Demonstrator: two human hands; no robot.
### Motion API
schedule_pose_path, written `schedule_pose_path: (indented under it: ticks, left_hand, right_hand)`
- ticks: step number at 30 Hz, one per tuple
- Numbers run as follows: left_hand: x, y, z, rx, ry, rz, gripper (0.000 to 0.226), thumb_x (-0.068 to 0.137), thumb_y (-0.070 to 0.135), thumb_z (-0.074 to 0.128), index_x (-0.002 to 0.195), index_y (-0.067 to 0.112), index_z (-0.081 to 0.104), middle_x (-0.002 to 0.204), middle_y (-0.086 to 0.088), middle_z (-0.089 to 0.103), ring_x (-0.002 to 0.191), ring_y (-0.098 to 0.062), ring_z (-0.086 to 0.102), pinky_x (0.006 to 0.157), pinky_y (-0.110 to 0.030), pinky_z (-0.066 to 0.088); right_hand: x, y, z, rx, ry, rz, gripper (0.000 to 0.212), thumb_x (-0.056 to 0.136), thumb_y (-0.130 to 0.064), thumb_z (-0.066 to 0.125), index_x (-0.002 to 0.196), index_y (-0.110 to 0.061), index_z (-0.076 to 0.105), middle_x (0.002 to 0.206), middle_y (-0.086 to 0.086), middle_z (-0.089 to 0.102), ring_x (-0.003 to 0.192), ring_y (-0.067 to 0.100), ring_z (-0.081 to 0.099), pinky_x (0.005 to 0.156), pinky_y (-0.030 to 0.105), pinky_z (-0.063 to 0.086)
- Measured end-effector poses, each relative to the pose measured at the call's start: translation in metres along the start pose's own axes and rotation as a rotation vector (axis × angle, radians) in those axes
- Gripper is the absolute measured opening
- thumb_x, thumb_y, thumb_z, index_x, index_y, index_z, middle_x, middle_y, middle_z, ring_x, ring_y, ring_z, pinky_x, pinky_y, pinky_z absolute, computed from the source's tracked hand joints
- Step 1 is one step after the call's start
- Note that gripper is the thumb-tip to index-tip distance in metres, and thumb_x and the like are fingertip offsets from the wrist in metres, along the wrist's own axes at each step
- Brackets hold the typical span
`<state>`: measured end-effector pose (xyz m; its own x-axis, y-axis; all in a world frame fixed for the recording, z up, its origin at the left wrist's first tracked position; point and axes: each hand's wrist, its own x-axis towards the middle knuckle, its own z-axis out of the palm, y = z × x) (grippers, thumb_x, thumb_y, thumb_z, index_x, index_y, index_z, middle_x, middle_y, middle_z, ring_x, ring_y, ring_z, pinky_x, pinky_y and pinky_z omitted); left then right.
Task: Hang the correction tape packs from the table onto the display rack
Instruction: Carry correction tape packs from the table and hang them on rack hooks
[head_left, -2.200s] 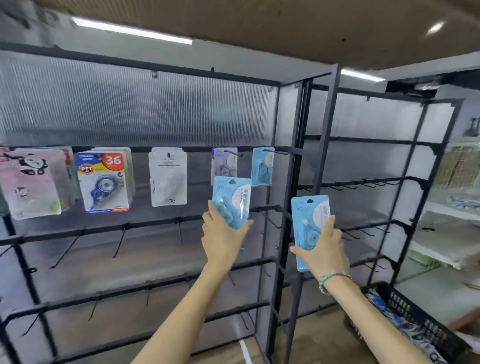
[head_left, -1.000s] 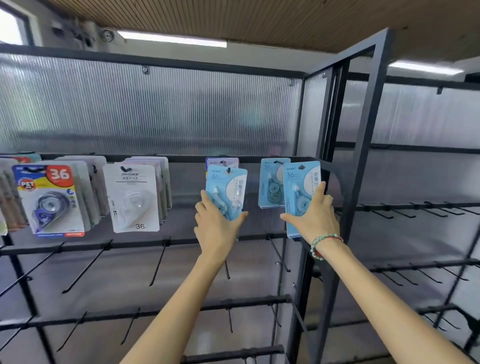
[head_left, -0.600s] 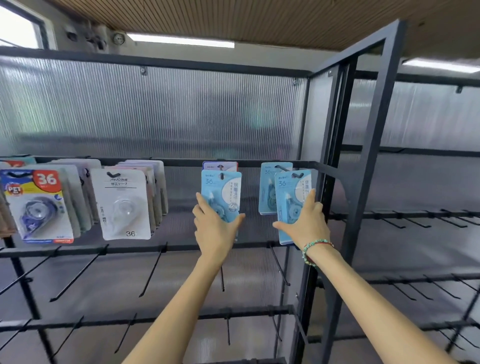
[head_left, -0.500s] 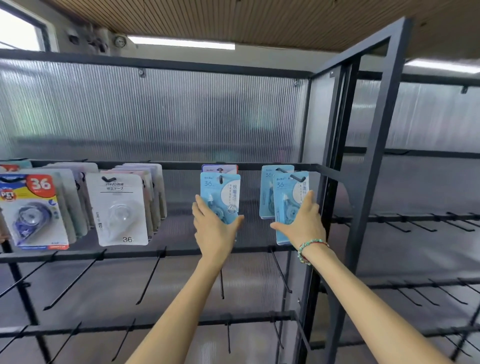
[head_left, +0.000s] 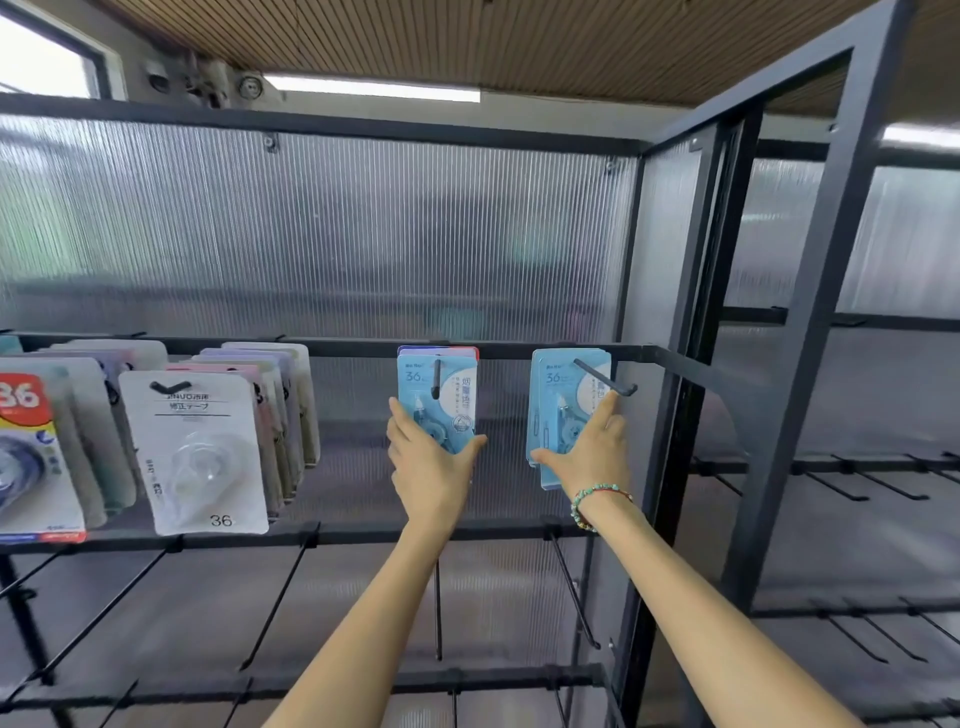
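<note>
Blue packs in hand: two are counted, a left blue pack (head_left: 439, 400) and a right blue pack (head_left: 563, 410), both hung from the top rail (head_left: 343, 347) of the display rack (head_left: 810, 332).
Left blue pack: it is threaded on a hook (head_left: 436, 378) under the top rail, in front of at least one other pack whose red and purple top edge is seen behind it.
Right blue pack: it is threaded on the last hook (head_left: 605, 378) before the rail's right end, with at least one more blue pack behind it; the exact number behind cannot be told.
Left hand (head_left: 428, 467): the lower part of the left blue pack is gripped, fingers on its left edge and thumb hooked at its lower right corner.
Right hand (head_left: 592, 457): the right blue pack is pressed flat by straight fingers, thumb spread below its lower left corner; a beaded bracelet (head_left: 597, 499) is worn at the wrist.
White packs (head_left: 200, 452): one stack is hung from the top rail left of the blue packs, a "36" printed on the front one; the layers cannot be counted exactly.
Red-labelled pack (head_left: 31, 452): one is seen at the rail's far left, cut by the frame edge.
Bare hooks (head_left: 275, 608): rows are seen on two lower rails under the top rail.
Ribbed panel (head_left: 337, 234): it is fitted above and behind the top rail.
</note>
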<state>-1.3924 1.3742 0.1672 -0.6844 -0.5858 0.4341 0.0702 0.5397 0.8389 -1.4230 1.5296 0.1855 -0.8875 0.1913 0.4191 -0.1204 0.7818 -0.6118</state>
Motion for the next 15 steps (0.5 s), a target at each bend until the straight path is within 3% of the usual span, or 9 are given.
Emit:
schedule_pose_path:
  ticks: [9,12,15]
  left_hand:
    - [0.002,-0.001,-0.004,0.039,-0.014,-0.004,0.121,0.069,0.048,0.082,0.153,0.013,0.002,0.15,-0.012,0.028,0.135,-0.031,0.035,0.103,-0.056,0.042]
    - [-0.002,-0.005,-0.009,0.085,-0.027,0.006,0.129,0.065,0.055,0.081,0.153,0.014,-0.003,0.154,-0.013,0.024,0.138,-0.032,0.032,0.105,-0.058,0.038]
    - [-0.009,-0.01,-0.018,0.135,-0.034,0.041,0.128,0.065,0.056,0.08,0.153,0.012,-0.001,0.156,-0.013,0.02,0.142,-0.032,0.027,0.109,-0.058,0.033]
  right_hand:
    - [0.001,0.003,0.004,0.059,0.008,-0.026,0.118,0.069,-0.041,0.082,0.15,-0.013,0.001,0.133,0.014,0.035,0.119,0.028,0.045,0.085,0.041,0.052]
    - [-0.006,0.008,0.003,0.102,-0.023,-0.005,0.125,0.07,-0.045,0.08,0.15,-0.012,-0.01,0.14,0.014,0.03,0.127,0.028,0.039,0.092,0.043,0.047]
    - [-0.015,0.016,0.0,0.107,-0.038,-0.028,0.127,0.069,-0.049,0.079,0.151,-0.009,-0.009,0.149,0.014,0.021,0.135,0.029,0.029,0.104,0.043,0.04]
